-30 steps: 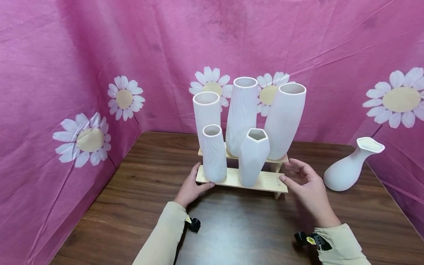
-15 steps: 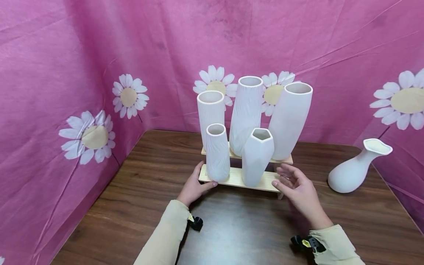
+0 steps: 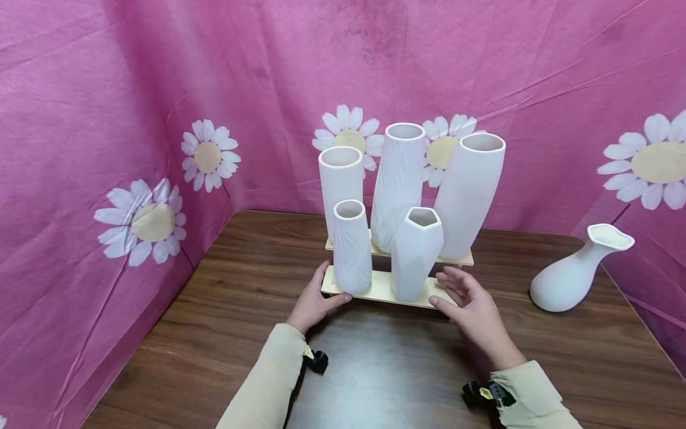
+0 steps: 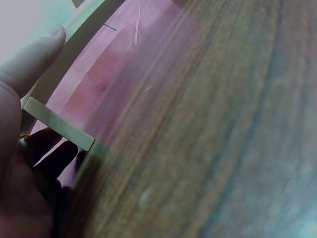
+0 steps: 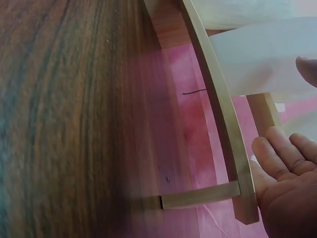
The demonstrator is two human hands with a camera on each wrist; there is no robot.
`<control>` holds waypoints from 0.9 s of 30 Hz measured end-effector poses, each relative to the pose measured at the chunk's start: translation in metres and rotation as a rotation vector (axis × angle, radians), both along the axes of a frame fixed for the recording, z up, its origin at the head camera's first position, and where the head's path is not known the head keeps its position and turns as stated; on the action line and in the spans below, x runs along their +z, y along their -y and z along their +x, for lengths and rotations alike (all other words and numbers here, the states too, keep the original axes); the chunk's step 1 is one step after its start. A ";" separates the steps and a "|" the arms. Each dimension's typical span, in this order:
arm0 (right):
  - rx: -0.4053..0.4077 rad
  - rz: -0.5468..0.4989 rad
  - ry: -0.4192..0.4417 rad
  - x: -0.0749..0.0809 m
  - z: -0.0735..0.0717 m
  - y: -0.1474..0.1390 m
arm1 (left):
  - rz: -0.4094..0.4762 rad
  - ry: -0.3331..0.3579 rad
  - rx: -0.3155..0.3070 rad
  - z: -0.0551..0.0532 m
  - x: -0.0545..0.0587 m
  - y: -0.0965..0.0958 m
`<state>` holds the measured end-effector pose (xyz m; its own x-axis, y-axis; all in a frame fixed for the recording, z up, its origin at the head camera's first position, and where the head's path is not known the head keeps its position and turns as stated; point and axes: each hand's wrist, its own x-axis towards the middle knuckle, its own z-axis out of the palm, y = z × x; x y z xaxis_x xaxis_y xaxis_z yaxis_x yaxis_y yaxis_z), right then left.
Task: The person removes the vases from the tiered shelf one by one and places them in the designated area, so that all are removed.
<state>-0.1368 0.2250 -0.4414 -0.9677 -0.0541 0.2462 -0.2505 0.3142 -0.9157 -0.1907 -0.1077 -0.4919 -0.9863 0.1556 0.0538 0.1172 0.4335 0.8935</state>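
Note:
A two-tier pale wooden stand [image 3: 379, 286] bears several white vases. On its lower tier are a small textured vase [image 3: 352, 256] and a faceted vase [image 3: 414, 262] with a five-sided mouth. Behind them rise a ribbed vase [image 3: 341, 185], a tall textured vase [image 3: 398, 185] and a tall smooth vase [image 3: 467, 199]. My left hand [image 3: 311, 304] grips the lower tier's left end, thumb along the front edge, fingers beside the leg in the left wrist view. My right hand [image 3: 477, 310] is at the right end, fingers loosely bent and spread from the thumb, holding nothing.
A white bottle-shaped vase [image 3: 563, 280] with a flared, wavy mouth stands to the right on the dark wooden table [image 3: 241, 286]. Pink cloth [image 3: 268, 71] printed with daisies hangs behind the table and along its sides.
My right hand has moved left over the right end of the lower tier, toward the faceted vase. My left hand keeps its hold. The head view has shifted slightly.

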 end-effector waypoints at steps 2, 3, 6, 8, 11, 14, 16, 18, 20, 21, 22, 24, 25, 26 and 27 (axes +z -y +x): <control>0.000 0.013 0.007 -0.001 -0.001 0.001 | 0.005 0.004 -0.003 0.000 0.000 -0.001; -0.001 0.023 0.010 -0.001 -0.001 0.002 | 0.006 0.007 -0.003 0.000 0.001 -0.001; -0.004 0.049 0.020 -0.001 -0.001 0.003 | 0.013 0.009 -0.006 0.001 0.001 -0.001; -0.006 0.067 0.028 0.000 0.000 0.004 | 0.014 0.008 -0.005 0.001 0.002 -0.002; -0.009 0.081 0.039 0.001 0.001 0.006 | 0.016 0.005 -0.005 0.001 0.002 -0.002; -0.009 0.079 0.048 0.000 0.001 0.008 | 0.017 0.010 -0.005 0.002 0.001 -0.001; -0.006 0.069 0.054 0.000 0.000 0.009 | 0.020 0.011 -0.003 0.002 0.001 -0.001; 0.000 0.056 0.060 0.000 -0.001 0.010 | 0.022 0.010 -0.001 0.001 0.000 -0.001; 0.006 0.044 0.064 0.000 -0.002 0.013 | 0.015 0.004 0.001 0.001 0.001 -0.001; 0.007 0.037 0.065 0.000 -0.003 0.014 | 0.009 -0.001 0.000 0.001 0.000 -0.001; 0.007 0.032 0.065 0.000 -0.004 0.015 | 0.005 -0.004 -0.002 0.001 0.000 -0.001; 0.008 0.022 0.062 0.001 -0.005 0.017 | 0.003 -0.007 -0.004 0.001 0.000 -0.001; 0.009 0.018 0.059 0.001 -0.006 0.018 | 0.004 -0.007 -0.004 0.001 0.000 -0.001; 0.011 0.013 0.056 0.001 -0.006 0.019 | 0.006 -0.007 -0.003 0.001 0.000 -0.001; 0.011 0.011 0.055 0.001 -0.007 0.020 | 0.008 -0.008 -0.002 0.002 0.000 -0.001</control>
